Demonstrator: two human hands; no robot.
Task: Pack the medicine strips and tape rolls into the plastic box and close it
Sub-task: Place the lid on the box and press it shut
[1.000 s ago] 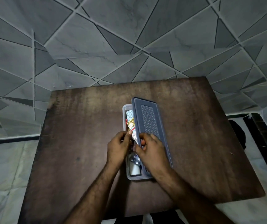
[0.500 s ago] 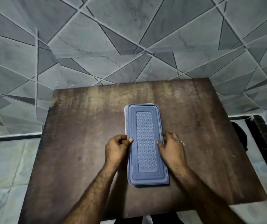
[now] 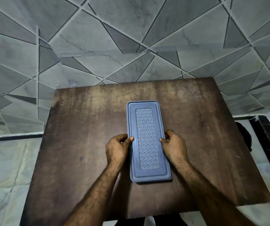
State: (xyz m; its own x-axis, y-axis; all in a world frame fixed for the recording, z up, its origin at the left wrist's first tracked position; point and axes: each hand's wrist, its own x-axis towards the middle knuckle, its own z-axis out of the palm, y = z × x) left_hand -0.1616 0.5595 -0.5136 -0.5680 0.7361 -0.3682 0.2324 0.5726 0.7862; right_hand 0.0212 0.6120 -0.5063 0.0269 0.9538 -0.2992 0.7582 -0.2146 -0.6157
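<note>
The left thumb [image 3: 131,139] lies on the top of the lid [image 3: 147,141] just inside its left edge, while the other fingers of the left hand [image 3: 117,147] are curled down along the box's left side, so the hand pinches that edge; the right thumb [image 3: 162,140] rests on the lid's right margin and the right hand [image 3: 174,145] wraps the right side in the same closed pinch. Both grips sit at about the middle of the box's length, near the centre of the frame. Counted: two hands, one plastic box [image 3: 152,181], one lid, one table [image 3: 85,144]; no strips or tape rolls can be seen, since the lid covers the whole box. The lid is blue-grey with a raised patterned panel down its middle, and only a thin line of the box's rim shows under its lower edge. Against the picture from a second ago, the lid no longer stands tilted above the open box with the packed contents showing; half a second ago it was already lying flat, and since then the right hand has shifted from resting flat beside the lid to gripping its edge. The box lies lengthwise on the dark brown wooden table, centre of the frame, with grey patterned wall tiles [image 3: 131,38] filling the upper half and pale floor at the lower left.
</note>
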